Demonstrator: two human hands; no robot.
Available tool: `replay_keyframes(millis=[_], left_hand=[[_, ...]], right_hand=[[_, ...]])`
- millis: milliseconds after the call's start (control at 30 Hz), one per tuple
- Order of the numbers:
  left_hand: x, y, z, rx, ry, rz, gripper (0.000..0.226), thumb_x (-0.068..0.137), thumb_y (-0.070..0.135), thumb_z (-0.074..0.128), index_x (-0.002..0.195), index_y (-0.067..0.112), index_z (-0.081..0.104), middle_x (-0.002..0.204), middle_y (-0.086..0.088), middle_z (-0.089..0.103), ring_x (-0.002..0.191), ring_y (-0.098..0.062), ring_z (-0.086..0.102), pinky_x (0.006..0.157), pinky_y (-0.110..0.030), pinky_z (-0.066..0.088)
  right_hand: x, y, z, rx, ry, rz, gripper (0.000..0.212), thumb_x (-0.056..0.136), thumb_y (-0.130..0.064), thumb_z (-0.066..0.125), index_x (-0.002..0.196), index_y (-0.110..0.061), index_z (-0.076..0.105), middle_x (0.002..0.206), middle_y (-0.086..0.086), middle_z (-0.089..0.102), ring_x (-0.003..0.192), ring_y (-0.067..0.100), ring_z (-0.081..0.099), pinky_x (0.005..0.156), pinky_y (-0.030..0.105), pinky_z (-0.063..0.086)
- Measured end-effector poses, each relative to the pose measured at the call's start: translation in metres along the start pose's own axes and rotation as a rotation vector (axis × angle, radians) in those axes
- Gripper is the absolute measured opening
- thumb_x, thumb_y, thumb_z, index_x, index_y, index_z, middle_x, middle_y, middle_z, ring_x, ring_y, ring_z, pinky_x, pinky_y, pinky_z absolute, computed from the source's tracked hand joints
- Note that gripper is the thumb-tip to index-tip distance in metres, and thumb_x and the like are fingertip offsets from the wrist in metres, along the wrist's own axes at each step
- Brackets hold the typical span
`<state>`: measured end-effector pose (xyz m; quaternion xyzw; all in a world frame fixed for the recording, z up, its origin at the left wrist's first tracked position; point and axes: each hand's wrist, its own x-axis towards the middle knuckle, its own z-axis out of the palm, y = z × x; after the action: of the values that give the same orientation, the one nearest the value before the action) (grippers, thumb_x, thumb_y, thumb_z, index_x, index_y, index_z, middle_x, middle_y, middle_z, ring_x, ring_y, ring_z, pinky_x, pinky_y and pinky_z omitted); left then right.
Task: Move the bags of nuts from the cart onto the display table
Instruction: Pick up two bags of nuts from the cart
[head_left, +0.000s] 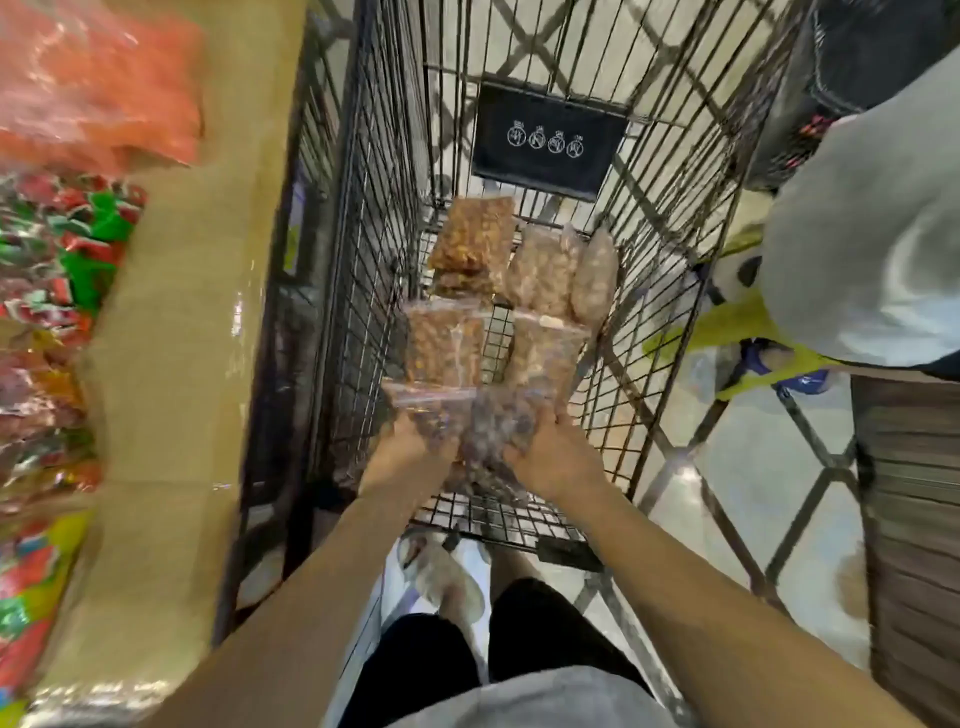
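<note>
Several clear bags of nuts lie on the floor of a black wire cart (363, 218). Both my hands reach down into the cart and hold one clear bag of dark nuts (491, 431) between them. My left hand (410, 447) grips its left side and my right hand (550, 452) grips its right side. Beyond it lie a bag of brown nuts (444, 348), a paler bag (545, 353), an orange-brown bag (475, 239) and pale bags (595, 275) at the far end. The display table (182, 322), wrapped in tan cardboard, stands to the left of the cart.
Packets of red, green and orange sweets (57, 270) fill the display table's top. Another person in a grey garment (872, 249) stands at the cart's right side, with feet in sandals on the tiled floor. A dark wooden fixture (914, 519) is at the right edge.
</note>
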<state>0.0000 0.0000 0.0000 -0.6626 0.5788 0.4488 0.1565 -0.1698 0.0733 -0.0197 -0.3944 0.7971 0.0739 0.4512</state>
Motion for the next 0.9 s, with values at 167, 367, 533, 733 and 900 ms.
replay_keyframes(millis=[167, 367, 533, 733, 900], left_hand=[[0.04, -0.012, 0.021, -0.304, 0.088, -0.155, 0.076, 0.097, 0.024, 0.074, 0.154, -0.005, 0.033, 0.142, -0.024, 0.056, 0.128, -0.035, 0.058, 0.092, -0.027, 0.045], [0.072, -0.029, 0.04, -0.211, 0.062, -0.266, 0.077, 0.087, 0.052, 0.078, 0.143, 0.013, 0.042, 0.142, -0.014, 0.058, 0.124, -0.036, 0.061, 0.098, -0.043, 0.053], [0.087, -0.036, 0.044, -0.24, 0.04, -0.289, 0.089, 0.074, 0.053, 0.089, 0.137, 0.008, 0.046, 0.139, -0.012, 0.059, 0.125, -0.036, 0.06, 0.097, -0.04, 0.052], [0.107, -0.053, 0.055, -0.369, 0.019, -0.259, 0.111, 0.036, 0.074, 0.083, 0.131, 0.023, 0.058, 0.126, 0.0, 0.071, 0.115, -0.029, 0.068, 0.1, -0.05, 0.056], [0.098, -0.043, 0.051, -0.418, 0.012, -0.237, 0.086, 0.061, 0.057, 0.092, 0.133, 0.026, 0.058, 0.128, 0.001, 0.071, 0.116, -0.029, 0.067, 0.103, -0.051, 0.054]], right_hand=[[0.045, 0.025, 0.054, 0.41, 0.148, 0.179, 0.121, 0.067, -0.101, 0.043, 0.149, -0.012, 0.055, 0.137, 0.018, 0.066, 0.118, 0.035, 0.068, 0.102, 0.043, 0.059], [0.066, 0.021, 0.078, 0.821, 0.071, 0.34, 0.106, 0.057, -0.089, 0.062, 0.135, -0.017, 0.066, 0.121, 0.006, 0.076, 0.109, 0.027, 0.074, 0.104, 0.047, 0.058], [0.053, -0.001, 0.049, 0.849, -0.01, 0.38, 0.039, 0.095, -0.058, 0.073, 0.092, -0.029, 0.047, 0.093, -0.011, 0.055, 0.109, 0.021, 0.057, 0.117, 0.043, 0.046], [0.069, -0.002, 0.068, 0.829, 0.065, 0.388, 0.1, 0.063, -0.083, 0.075, 0.14, -0.024, 0.052, 0.135, 0.004, 0.064, 0.125, 0.027, 0.064, 0.113, 0.047, 0.052], [0.08, -0.008, 0.079, 0.899, 0.066, 0.416, 0.103, 0.076, -0.071, 0.079, 0.158, -0.025, 0.036, 0.144, 0.012, 0.059, 0.126, 0.034, 0.065, 0.115, 0.044, 0.051]])
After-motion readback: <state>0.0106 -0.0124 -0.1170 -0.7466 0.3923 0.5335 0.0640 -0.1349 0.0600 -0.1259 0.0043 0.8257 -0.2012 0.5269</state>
